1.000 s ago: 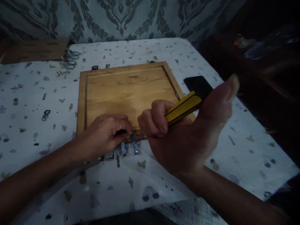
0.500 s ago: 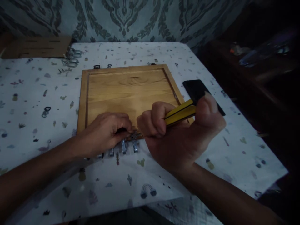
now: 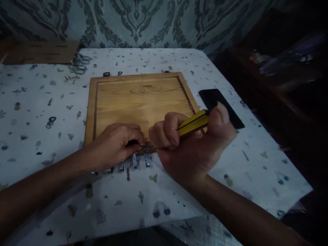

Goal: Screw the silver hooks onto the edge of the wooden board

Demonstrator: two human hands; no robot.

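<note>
A framed wooden panel (image 3: 143, 99) lies flat in front of me. Small shiny metal hooks (image 3: 135, 160) stick out along its near edge. My left hand (image 3: 118, 145) rests over that edge, thumb and fingers pinched around a small metal piece (image 3: 145, 149) there; its exact shape is partly hidden. Held palm up at the panel's near right corner, my right hand (image 3: 189, 150) has its fingers wrapped around a screwdriver with a yellow and black handle (image 3: 193, 123). The hand hides most of the shaft, which points left toward the metal piece.
Right of the panel lies a flat black phone-like slab (image 3: 225, 107). At the back left, a cardboard sheet (image 3: 42, 53) sits beside a heap of metal hooks (image 3: 80, 63) and small loose screws (image 3: 71, 78). A patterned cloth (image 3: 38, 112) covers the table. Behind is a wall.
My right hand and the screwdriver handle have shifted slightly left, and the handle has turned a little. My left hand stays in place at the panel's near edge.
</note>
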